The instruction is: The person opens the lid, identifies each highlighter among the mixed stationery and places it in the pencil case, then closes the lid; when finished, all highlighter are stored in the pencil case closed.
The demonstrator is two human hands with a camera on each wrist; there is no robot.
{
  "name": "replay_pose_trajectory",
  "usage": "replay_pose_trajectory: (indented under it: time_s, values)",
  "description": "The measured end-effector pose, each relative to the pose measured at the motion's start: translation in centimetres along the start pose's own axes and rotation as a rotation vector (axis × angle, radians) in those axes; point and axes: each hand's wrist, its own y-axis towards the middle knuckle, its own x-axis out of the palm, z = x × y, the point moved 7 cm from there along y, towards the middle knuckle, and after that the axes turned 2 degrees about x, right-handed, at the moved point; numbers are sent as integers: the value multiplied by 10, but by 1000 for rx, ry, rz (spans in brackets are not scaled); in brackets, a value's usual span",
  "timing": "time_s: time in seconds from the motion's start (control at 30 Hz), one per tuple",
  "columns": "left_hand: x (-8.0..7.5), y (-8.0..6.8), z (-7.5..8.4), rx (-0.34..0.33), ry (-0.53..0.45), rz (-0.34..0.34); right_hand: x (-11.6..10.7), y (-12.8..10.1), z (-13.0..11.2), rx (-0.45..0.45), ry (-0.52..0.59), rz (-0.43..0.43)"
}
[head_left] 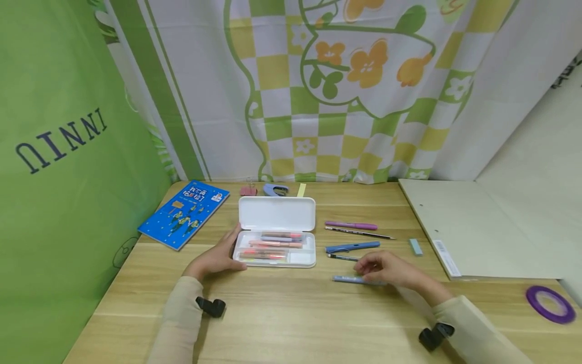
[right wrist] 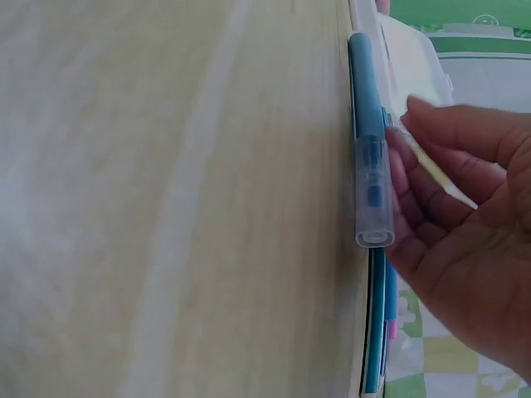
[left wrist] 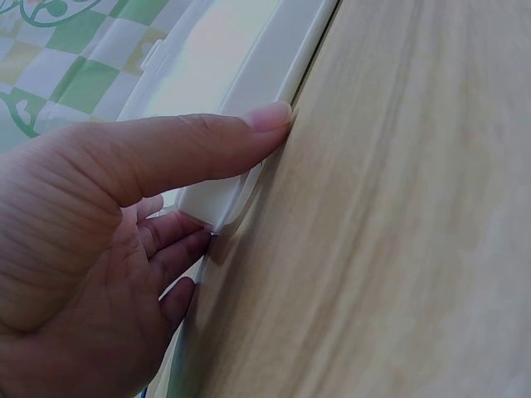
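Observation:
My left hand (head_left: 219, 257) holds the left end of an open white pencil case (head_left: 310, 242), its thumb along the front edge and fingers at the end wall. Several pens, among them a pink pen (head_left: 275, 244), and a white eraser (head_left: 300, 258) lie in it. Right of the case, my right hand (head_left: 392, 269) hovers low, fingers bent and thumb apart from them. Its fingertips are right beside a light blue pen (right wrist: 370, 108) with a clear cap. The hand hides part of a dark pencil (head_left: 342, 257). A blue pen (head_left: 352, 247) lies just beyond.
Farther back lie another pencil (head_left: 359, 232) and a purple pen (head_left: 351, 225). A teal eraser (head_left: 416, 247), a large pad (head_left: 473, 227) and purple tape (head_left: 550, 304) are rightward. Behind the case are a stapler (head_left: 275, 190) and a pink clip (head_left: 248, 191); a blue book (head_left: 184, 215) lies left.

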Motion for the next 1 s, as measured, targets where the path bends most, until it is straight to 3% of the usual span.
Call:
replay_pose_trajectory:
  time_s: [0.53,0.73,1.0]
  values:
    - [-2,-2,1,12,0,5,6,12,-8,-29,-185,-1]
    - [-2,-3,1,24,1,10,13,37,-29,-73,-171,-18]
    - [0,-2,1,23,-2,2,33,86,-75,-153,-147,7]
